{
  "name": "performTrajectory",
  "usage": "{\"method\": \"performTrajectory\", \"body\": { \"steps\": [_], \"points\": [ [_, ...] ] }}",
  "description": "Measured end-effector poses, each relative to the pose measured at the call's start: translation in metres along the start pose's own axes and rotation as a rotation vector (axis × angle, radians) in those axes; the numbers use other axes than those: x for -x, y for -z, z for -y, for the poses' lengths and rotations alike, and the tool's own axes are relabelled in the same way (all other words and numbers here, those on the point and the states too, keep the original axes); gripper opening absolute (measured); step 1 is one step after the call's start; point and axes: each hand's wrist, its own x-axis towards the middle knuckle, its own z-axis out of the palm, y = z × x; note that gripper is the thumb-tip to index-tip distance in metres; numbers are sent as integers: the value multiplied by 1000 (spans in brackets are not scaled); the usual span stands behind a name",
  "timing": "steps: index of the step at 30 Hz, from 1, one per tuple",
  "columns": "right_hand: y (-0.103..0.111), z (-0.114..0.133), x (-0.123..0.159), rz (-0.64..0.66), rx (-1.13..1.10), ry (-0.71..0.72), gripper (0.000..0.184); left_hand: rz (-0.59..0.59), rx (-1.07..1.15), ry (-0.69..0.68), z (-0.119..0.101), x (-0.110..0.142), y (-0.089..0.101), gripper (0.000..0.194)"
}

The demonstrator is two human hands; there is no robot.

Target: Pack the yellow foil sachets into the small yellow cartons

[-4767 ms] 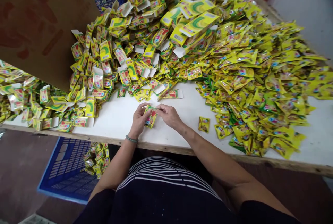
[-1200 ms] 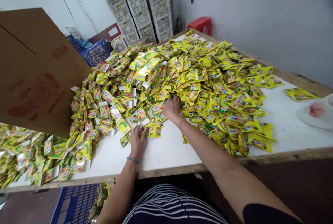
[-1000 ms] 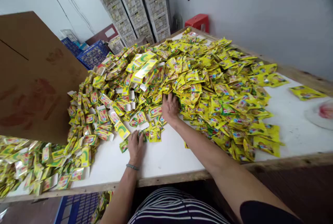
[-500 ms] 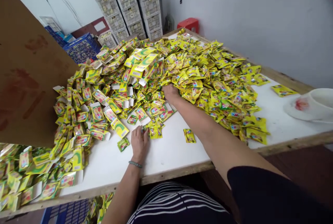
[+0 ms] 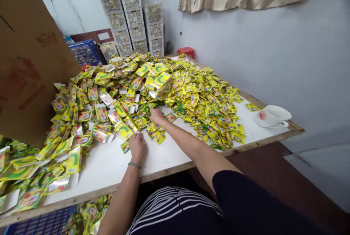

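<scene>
My left hand (image 5: 137, 147) lies on the white table (image 5: 161, 156) near its front edge, fingers curled down beside a few small yellow sachets (image 5: 155, 135). My right hand (image 5: 157, 115) reaches forward, fingers bent over sachets at the near edge of the big yellow sachet heap (image 5: 207, 100). Whether either hand grips a sachet is hidden. Small yellow printed cartons (image 5: 98, 111), several with white flaps open, lie piled to the left of both hands.
A brown cardboard sheet (image 5: 27, 63) leans at the left. A white cup and saucer (image 5: 272, 115) sit at the table's right corner. Stacked white crates (image 5: 128, 12) and a blue crate (image 5: 83, 51) stand behind; another blue crate (image 5: 38, 224) with cartons lies under the table.
My right hand has pulled back toward me from deep in the sachet heap, dragging sachets along. The left hand stays put. The view has lifted and swung right, showing a curtain and the cup.
</scene>
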Motion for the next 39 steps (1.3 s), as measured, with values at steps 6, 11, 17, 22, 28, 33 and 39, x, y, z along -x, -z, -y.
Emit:
{"method": "performTrajectory", "body": {
  "steps": [6, 11, 17, 22, 28, 33, 39],
  "points": [
    [1, 27, 32, 111, 236, 166, 51, -12, -39, 17, 24, 25, 16, 22],
    [51, -22, 44, 5, 529, -15, 33, -87, 43, 35, 25, 29, 10, 25],
    [76, -78, 29, -29, 693, 3, 45, -100, 79, 53, 19, 30, 12, 34],
    [76, -89, 27, 1, 703, 83, 42, -174, 133, 54, 9, 32, 19, 47],
    [74, -97, 70, -42, 625, 175, 29, -113, 118, 25, -2, 30, 19, 29],
    [55, -79, 116, -290, 330, 332, 26, 18, 2, 147, 14, 38, 31, 24],
    [35, -30, 123, -59, 346, 465, 28, 20, 123, 152, 12, 48, 57, 23]
  ]
}}
